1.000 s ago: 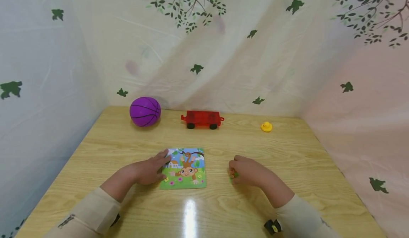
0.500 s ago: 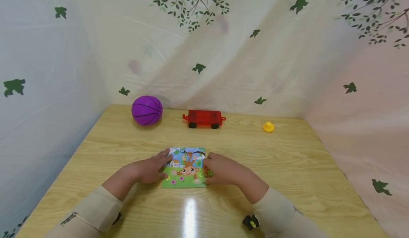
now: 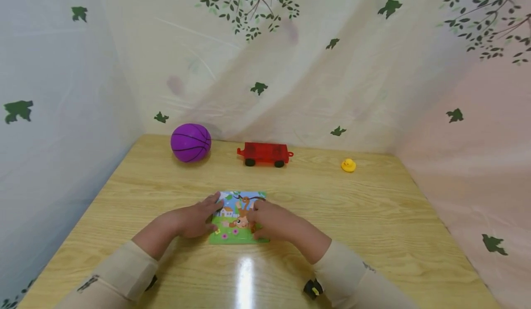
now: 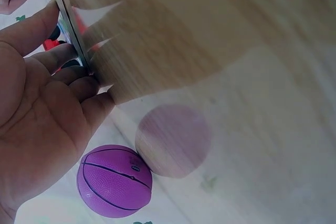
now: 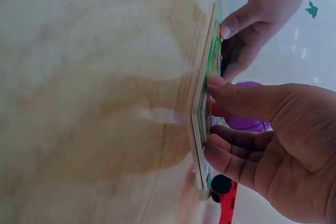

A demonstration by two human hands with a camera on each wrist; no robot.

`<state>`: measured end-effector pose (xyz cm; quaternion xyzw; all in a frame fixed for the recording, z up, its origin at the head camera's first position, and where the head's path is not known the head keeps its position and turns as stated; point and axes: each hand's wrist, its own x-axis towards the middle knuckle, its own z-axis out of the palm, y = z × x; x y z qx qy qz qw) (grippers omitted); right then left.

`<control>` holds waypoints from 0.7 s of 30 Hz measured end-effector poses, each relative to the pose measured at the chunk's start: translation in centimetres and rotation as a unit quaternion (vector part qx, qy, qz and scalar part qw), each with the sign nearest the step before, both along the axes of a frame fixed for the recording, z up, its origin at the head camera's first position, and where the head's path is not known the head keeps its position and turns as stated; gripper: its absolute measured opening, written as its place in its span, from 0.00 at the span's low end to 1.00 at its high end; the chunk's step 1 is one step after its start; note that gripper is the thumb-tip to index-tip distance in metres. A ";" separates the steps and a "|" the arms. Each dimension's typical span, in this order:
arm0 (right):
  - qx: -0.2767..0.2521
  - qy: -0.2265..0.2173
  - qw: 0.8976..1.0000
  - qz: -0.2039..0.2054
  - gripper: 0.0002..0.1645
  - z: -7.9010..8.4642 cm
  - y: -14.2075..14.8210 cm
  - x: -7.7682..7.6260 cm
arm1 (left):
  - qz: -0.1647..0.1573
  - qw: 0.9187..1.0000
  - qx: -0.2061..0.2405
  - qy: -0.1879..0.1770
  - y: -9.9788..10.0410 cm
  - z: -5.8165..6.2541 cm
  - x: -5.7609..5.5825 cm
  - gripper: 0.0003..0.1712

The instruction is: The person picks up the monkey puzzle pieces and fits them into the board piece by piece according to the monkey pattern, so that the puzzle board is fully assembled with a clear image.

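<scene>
A square jigsaw puzzle board (image 3: 232,239) with a cartoon monkey, house and flowers lies flat on the table. My left hand (image 3: 195,221) rests on its left edge, fingers spread and thumb lower down. From the right, my right hand (image 3: 274,221) reaches over the board and pinches a thin puzzle piece (image 5: 203,109) between thumb and fingers. In the right wrist view this piece lies against the board's face, near its right side; whether it sits flush I cannot tell. The head view hides most of the piece behind the hand.
Along the back of the wooden table (image 3: 373,216) stand a purple ball (image 3: 191,143), a red toy wagon (image 3: 265,153) with black wheels, and a small yellow rubber duck (image 3: 348,165). A pale cloth (image 3: 232,106) with leaf prints hangs behind and at the sides.
My right hand has moved left with the puzzle piece, from bare table onto the right part of the board. My left hand has stayed on the board's left edge.
</scene>
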<state>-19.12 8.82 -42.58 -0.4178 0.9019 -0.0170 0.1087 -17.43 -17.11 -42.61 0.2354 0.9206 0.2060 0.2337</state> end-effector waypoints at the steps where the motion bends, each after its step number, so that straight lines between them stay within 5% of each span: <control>1: -0.004 0.001 1.000 0.002 0.12 0.0 -0.1 0.1 | 0.002 1.000 0.001 -0.001 0.0 0.1 0.0 0.40; 9: -0.009 -0.003 0.999 -0.035 0.11 -0.3 -0.8 0.2 | 0.003 1.000 0.002 -0.003 0.0 0.1 0.0 0.40; 16: -0.011 0.014 0.999 -0.028 0.11 -0.4 -0.6 0.4 | -0.004 1.000 0.006 0.003 0.1 -0.2 -0.3 0.40; 21: 0.043 0.087 0.995 0.017 0.11 0.1 -0.6 2.1 | -0.006 1.000 0.001 0.008 -0.1 -0.3 -0.3 0.41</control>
